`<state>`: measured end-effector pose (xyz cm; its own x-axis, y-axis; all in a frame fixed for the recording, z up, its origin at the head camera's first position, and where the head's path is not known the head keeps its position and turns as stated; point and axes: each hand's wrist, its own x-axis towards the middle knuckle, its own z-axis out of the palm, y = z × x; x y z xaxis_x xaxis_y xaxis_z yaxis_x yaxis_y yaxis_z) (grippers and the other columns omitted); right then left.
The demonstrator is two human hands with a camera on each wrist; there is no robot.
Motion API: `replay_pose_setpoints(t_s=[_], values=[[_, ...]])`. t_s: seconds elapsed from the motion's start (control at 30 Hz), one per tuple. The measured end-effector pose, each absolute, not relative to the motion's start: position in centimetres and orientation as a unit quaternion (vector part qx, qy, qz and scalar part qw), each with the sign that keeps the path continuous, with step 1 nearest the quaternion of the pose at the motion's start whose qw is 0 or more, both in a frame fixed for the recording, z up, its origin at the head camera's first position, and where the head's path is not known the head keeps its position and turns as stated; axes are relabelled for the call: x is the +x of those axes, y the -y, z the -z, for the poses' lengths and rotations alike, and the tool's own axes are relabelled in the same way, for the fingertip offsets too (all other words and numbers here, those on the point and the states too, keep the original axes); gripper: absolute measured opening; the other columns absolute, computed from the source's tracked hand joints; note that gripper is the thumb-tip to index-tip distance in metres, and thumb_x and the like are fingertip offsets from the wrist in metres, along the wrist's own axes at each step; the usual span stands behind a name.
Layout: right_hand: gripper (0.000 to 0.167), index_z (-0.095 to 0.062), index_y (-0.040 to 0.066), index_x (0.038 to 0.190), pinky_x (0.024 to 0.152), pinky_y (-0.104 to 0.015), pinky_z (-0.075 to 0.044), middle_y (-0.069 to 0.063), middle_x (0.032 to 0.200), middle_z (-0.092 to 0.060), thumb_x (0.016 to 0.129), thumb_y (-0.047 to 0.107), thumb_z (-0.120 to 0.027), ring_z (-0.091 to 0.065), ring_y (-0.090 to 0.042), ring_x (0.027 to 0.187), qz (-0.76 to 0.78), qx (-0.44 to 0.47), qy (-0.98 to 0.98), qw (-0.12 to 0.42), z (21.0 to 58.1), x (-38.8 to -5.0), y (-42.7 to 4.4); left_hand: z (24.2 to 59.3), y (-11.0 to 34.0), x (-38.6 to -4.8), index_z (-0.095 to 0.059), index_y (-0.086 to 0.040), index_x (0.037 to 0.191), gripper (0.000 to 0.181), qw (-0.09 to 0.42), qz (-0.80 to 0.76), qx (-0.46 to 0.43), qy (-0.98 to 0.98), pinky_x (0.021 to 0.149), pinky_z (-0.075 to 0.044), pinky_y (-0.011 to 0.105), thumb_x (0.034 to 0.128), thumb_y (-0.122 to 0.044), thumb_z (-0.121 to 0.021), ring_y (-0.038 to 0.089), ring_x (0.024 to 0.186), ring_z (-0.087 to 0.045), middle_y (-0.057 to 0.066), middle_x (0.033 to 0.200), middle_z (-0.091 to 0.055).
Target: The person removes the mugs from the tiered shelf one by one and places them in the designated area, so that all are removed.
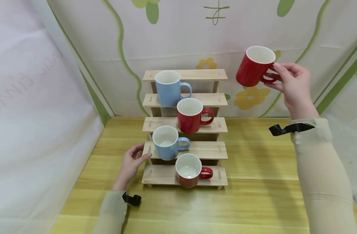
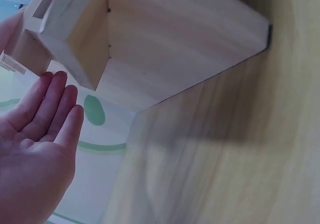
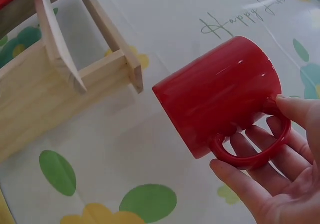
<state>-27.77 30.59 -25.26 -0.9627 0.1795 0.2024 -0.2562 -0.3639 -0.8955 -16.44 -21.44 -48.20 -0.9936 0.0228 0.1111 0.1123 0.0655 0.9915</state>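
My right hand (image 1: 296, 84) holds a red mug (image 1: 250, 71) by its handle, raised in the air right of the stepped wooden rack (image 1: 207, 150). In the right wrist view the mug is tilted, with thumb and fingers pinching the handle (image 3: 250, 160). My left hand (image 1: 130, 165) holds the left end of the rack's second step from the bottom, thumb and fingers on either side. A light blue mug (image 1: 168, 91) stands near the top, a red mug (image 1: 188, 122) on the middle step, another light blue mug (image 1: 166, 151) below, and a brownish-red mug (image 1: 187, 182) on the lowest step.
The rack stands on a wood-grain table (image 1: 254, 182) close to the back. White cloth (image 1: 178, 39) with green vines and yellow flowers hangs behind it, and white cloth (image 1: 29, 113) also hangs at the left. The top step (image 1: 201, 74) bears no mug.
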Motion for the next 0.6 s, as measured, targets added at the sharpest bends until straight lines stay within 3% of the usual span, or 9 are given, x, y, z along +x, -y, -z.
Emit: replay_pose_setpoints(t_s=[0.17,0.6], values=[[0.041,-0.069,-0.006,0.114,0.075,-0.041,-0.058,-0.015,0.113,-0.071,0.082,0.011,-0.086,-0.072,-0.027,0.099,-0.824,0.023,0.551,0.131,26.7,-27.1,-31.7,48.1,21.4,-16.8,-0.055,0.007,0.135,0.054,0.031,0.674,-0.05,0.736,0.108,-0.045,0.034,0.0883,-0.003,-0.08,0.026,0.124,-0.054,0.021,0.135,-0.056],[0.035,-0.07,-0.005,0.113,0.075,-0.04,-0.058,-0.014,0.108,-0.074,0.085,0.011,-0.083,-0.073,-0.025,0.096,-0.81,0.007,0.575,0.115,31.0,-26.0,-32.9,48.4,21.5,-16.8,-0.056,0.006,0.135,0.052,0.029,0.672,-0.046,0.738,0.109,-0.044,0.032,0.0892,-0.004,-0.079,0.025,0.124,-0.054,0.019,0.135,-0.056]])
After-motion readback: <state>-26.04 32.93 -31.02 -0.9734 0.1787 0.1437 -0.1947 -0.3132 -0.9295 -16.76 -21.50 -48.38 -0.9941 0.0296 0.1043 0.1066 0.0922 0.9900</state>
